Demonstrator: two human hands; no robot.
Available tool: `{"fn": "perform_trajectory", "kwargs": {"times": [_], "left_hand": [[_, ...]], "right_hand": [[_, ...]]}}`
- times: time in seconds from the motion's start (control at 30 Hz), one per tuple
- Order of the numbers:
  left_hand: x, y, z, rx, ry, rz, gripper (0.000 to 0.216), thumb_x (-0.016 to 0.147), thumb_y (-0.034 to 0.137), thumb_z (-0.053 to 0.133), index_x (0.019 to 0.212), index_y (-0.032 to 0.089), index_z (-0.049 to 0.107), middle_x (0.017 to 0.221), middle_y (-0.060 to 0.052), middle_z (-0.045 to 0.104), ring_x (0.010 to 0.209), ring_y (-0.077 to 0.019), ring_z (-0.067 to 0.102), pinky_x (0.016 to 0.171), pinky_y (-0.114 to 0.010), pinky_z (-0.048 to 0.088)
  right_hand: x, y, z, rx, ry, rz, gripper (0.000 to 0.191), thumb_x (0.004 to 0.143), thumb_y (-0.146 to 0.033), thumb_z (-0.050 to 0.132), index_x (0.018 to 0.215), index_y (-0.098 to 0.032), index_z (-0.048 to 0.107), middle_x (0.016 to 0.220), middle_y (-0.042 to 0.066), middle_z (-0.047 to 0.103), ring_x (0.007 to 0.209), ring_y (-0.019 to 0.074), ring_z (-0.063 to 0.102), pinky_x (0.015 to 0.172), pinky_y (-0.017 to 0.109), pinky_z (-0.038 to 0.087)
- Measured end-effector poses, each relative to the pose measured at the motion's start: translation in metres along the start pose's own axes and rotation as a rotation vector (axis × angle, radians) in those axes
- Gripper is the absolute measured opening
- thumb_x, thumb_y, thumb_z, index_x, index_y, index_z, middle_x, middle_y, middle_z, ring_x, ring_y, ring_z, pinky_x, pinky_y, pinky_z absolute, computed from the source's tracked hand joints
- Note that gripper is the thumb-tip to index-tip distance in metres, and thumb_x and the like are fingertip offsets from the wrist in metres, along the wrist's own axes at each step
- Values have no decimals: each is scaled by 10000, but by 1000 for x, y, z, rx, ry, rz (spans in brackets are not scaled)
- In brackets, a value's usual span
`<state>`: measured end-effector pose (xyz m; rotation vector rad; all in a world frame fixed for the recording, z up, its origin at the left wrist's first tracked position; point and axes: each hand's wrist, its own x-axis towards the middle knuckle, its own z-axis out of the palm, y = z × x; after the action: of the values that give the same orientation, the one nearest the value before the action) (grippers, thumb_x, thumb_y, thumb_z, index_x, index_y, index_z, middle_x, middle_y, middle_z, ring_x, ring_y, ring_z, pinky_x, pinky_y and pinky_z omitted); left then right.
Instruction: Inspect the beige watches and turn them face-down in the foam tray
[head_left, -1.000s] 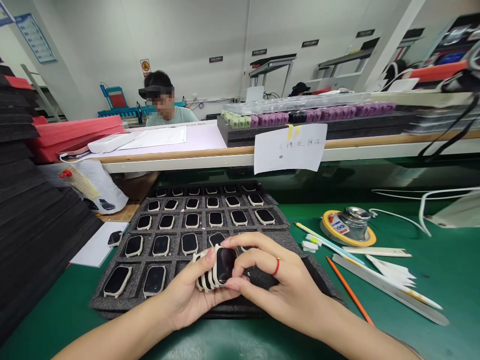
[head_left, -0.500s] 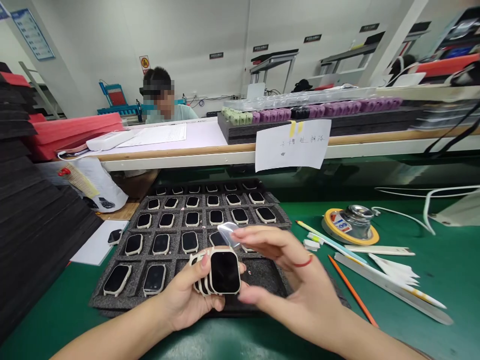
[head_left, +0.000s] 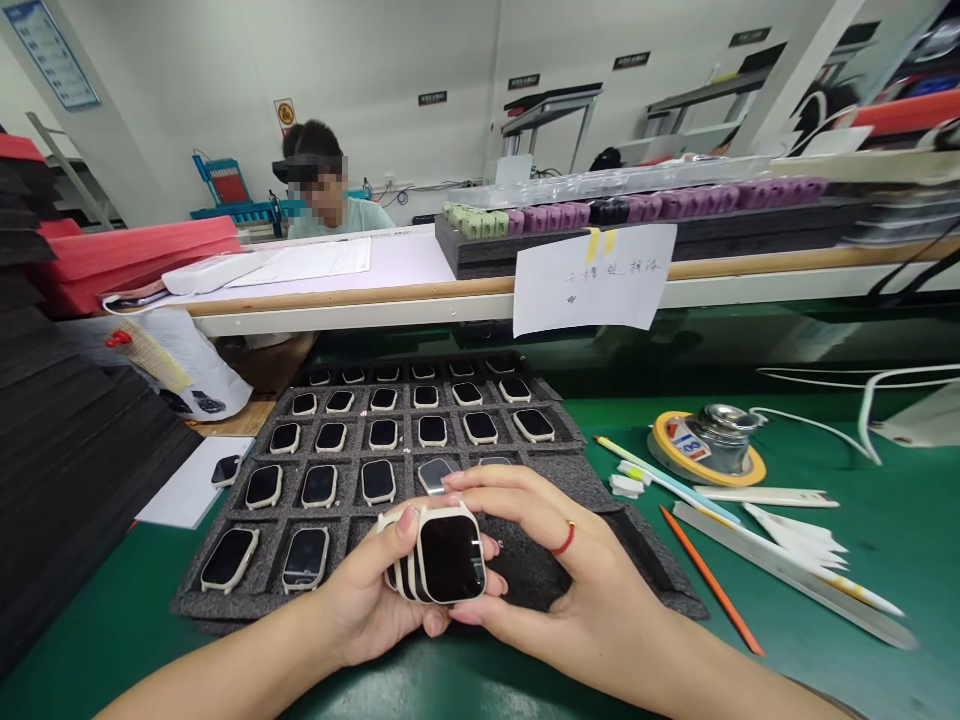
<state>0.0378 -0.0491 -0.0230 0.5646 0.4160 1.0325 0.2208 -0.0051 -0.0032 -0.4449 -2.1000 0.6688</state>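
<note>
Fingers of the left hand [head_left: 367, 600] clamp a stack of watches [head_left: 439, 552] at lower centre. Right hand [head_left: 555, 570] fingers curl onto the front watch, over the foam tray [head_left: 600, 490].

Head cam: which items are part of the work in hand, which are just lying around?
In use:
- left hand, holding a stack of watch bodies
- right hand, fingers on the front watch
- foam tray of watches

Lying about:
- tape roll with a metal pot on it
- orange pencil
- paper note
- black foam stack
- white bag
</note>
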Motion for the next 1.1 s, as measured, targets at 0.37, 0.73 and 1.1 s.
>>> {"fn": "perform_trajectory", "kwargs": {"times": [0.37, 0.73, 1.1], "left_hand": [[0, 1, 1, -18, 35, 0, 403, 791, 459, 740, 1047, 154, 681, 926, -103, 738, 794, -209, 737, 409, -113, 404], [1, 1, 0, -28, -8, 10, 356, 828, 441, 708, 1053, 165, 695, 925, -101, 759, 776, -188, 745, 437, -117, 459], [0, 0, -1, 2, 32, -14, 353, 774, 446, 757, 1008, 186, 711, 811, -58, 721, 549, -115, 663, 382, -124, 392]], "right_hand": [[-1, 6, 1, 8, -22, -7, 549, 779, -318, 803, 1252, -276, 528, 1251, 86, 613, 1174, 229, 604, 1007, 347, 512], [2, 0, -3, 235, -20, 155, 641, 823, -272, 761, 1377, -301, 439, 1356, 89, 584, 1240, 232, 595, 1059, 378, 507], [-2, -13, -31, -175, 53, -287, 331, 897, -75, 612, 1172, -246, 680, 1025, 28, 781, 928, 166, 749, 827, 209, 624]]}}
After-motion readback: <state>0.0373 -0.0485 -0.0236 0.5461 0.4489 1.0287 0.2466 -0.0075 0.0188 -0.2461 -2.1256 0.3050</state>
